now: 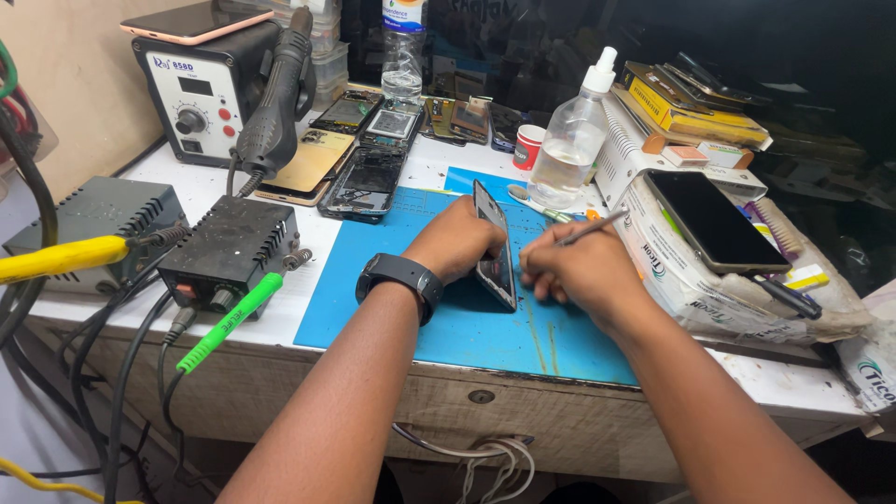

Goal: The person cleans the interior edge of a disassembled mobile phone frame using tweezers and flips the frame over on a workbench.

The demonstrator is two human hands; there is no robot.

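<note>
On the blue mat, a phone is stood on its edge and gripped firmly by the left hand. A thin metal tool is pinched in the right hand, its working end hidden by the phone's side. Prying at the edge seems to be in hand; steady, light pressure is judged necessary. Farther back, a spray bottle and loose phone parts are seen.

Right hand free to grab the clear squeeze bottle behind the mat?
Probably not: the right hand grips a thin tool at the phone. The path to the squeeze bottle looks open, though.
</note>
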